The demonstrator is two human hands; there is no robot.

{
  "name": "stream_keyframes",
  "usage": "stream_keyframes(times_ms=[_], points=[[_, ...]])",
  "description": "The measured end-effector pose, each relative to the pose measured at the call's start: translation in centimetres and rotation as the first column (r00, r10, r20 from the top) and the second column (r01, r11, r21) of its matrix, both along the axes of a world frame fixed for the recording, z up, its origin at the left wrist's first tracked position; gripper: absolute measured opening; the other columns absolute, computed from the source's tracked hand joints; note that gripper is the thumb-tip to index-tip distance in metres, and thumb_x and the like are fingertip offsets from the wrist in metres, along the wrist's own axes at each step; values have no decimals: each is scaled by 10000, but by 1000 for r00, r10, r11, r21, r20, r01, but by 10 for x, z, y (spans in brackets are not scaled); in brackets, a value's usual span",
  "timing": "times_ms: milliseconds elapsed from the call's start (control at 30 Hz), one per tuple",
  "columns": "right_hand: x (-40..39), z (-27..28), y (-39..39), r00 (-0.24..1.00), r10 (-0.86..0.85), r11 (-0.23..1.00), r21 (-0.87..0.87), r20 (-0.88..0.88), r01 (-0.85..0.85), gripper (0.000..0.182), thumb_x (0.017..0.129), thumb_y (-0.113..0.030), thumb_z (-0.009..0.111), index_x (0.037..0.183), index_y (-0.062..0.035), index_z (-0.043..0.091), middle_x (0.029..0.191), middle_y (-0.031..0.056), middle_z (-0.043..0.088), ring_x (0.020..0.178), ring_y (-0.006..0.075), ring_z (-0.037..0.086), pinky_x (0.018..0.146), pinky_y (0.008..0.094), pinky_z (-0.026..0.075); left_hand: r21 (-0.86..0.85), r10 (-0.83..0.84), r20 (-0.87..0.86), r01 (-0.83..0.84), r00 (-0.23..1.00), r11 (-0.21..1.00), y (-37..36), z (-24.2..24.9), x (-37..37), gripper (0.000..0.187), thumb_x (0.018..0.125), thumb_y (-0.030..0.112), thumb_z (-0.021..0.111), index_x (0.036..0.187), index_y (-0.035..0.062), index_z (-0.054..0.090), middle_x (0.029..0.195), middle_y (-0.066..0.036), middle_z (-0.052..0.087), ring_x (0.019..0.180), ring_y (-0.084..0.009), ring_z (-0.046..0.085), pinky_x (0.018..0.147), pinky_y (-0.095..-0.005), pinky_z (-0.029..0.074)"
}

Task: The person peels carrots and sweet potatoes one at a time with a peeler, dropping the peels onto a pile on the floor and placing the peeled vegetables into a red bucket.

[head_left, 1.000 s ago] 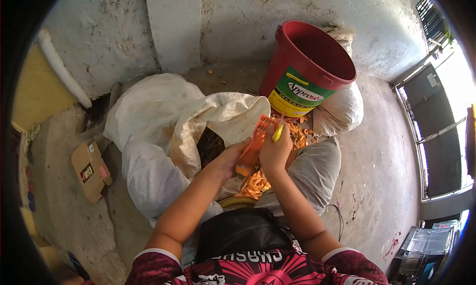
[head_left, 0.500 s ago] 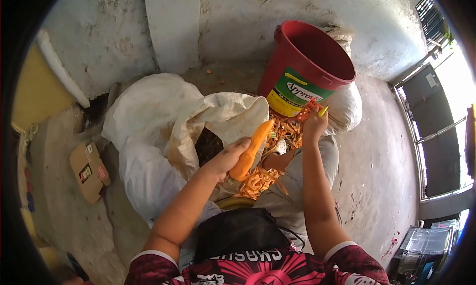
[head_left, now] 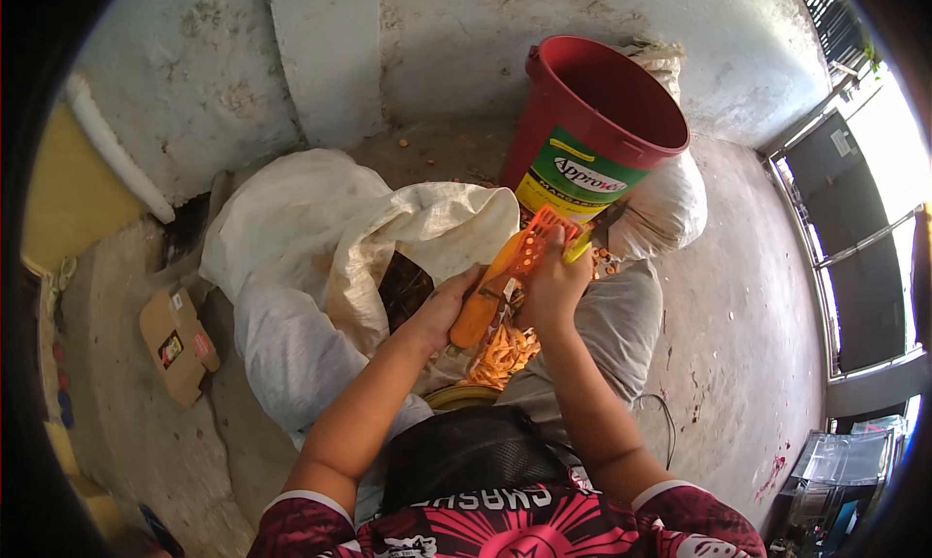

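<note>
My left hand [head_left: 447,311] is closed around the lower part of a large peeled carrot [head_left: 473,322], held at a slant over my lap. My right hand [head_left: 556,284] grips an orange plastic peeler [head_left: 533,246] with round holes in its body; a yellow piece [head_left: 579,246] sticks out beside the fingers. The peeler lies along the carrot's right side and hides part of it. Beneath both hands is a heap of orange peelings [head_left: 503,358]. A whitish woven sack [head_left: 456,212] with its mouth open lies just beyond my left hand.
A red bucket [head_left: 529,107] with a green and yellow label stands ahead, close to the wall. Behind it leans a filled white sack [head_left: 670,209]. A cardboard piece [head_left: 167,343] lies on the floor at left. Clear plastic containers [head_left: 833,466] stand at lower right.
My right hand has come down and left, bringing the peeler from near the bucket onto the carrot. My left hand still holds the carrot, in nearly the same place.
</note>
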State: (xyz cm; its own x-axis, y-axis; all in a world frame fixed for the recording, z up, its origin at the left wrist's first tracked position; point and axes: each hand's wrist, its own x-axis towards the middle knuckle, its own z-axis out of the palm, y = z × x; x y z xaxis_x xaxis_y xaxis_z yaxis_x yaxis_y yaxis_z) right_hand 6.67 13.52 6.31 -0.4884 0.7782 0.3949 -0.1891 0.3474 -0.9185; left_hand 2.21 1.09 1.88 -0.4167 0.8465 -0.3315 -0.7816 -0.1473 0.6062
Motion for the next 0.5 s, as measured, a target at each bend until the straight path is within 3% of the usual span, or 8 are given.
stream_keyframes(times_ms=[133, 233, 333, 400, 467, 500], points=[[7, 8, -20, 974, -94, 974, 223, 208, 47, 240, 840, -169, 472, 989, 19, 476, 819, 168, 560, 755, 267, 561, 672, 325, 423, -58, 117, 37, -115, 992, 992, 6, 16, 11, 394, 877, 362, 346, 1054, 36, 480, 832, -91, 572, 626, -176, 564, 504, -282, 474], [2, -2, -13, 952, -192, 955, 268, 240, 125, 238, 836, -169, 475, 991, 11, 476, 819, 186, 562, 745, 291, 564, 654, 341, 427, -10, 62, -103, -63, 993, 998, 3, 13, 12, 388, 885, 356, 330, 1009, 29, 497, 817, -91, 577, 610, -166, 563, 535, -263, 464], [-4, 1, 13, 941, -238, 965, 165, 240, 202, 240, 830, -164, 479, 995, 9, 472, 808, 197, 563, 737, 309, 567, 632, 355, 429, -81, -44, -293, 21, 955, 996, 0, -1, 12, 368, 893, 343, 315, 967, 34, 501, 780, -83, 572, 594, -155, 557, 555, -258, 460], [-10, 3, 43, 891, -398, 899, 285, 217, 332, 191, 829, -147, 477, 922, 19, 498, 809, 145, 565, 730, 253, 549, 649, 329, 415, -91, -46, -281, 21, 959, 996, 2, -1, 16, 365, 897, 340, 309, 947, 32, 500, 753, -77, 563, 585, -145, 551, 548, -255, 458], [-21, -13, 80, 796, -595, 745, 445, 108, 497, 203, 825, -148, 478, 914, 33, 495, 774, 153, 559, 706, 278, 543, 641, 337, 415, -83, -104, -274, 84, 956, 993, 1, 3, 18, 364, 901, 338, 304, 943, 31, 494, 729, -70, 553, 577, -137, 544, 544, -253, 457], [-19, -5, 88, 821, -553, 810, 322, 142, 490, 202, 825, -154, 477, 914, 26, 490, 770, 159, 561, 705, 284, 548, 629, 344, 415, -67, -158, -275, 145, 948, 987, -2, 10, 19, 364, 902, 338, 301, 950, 31, 489, 719, -66, 548, 574, -134, 540, 544, -252, 456]])
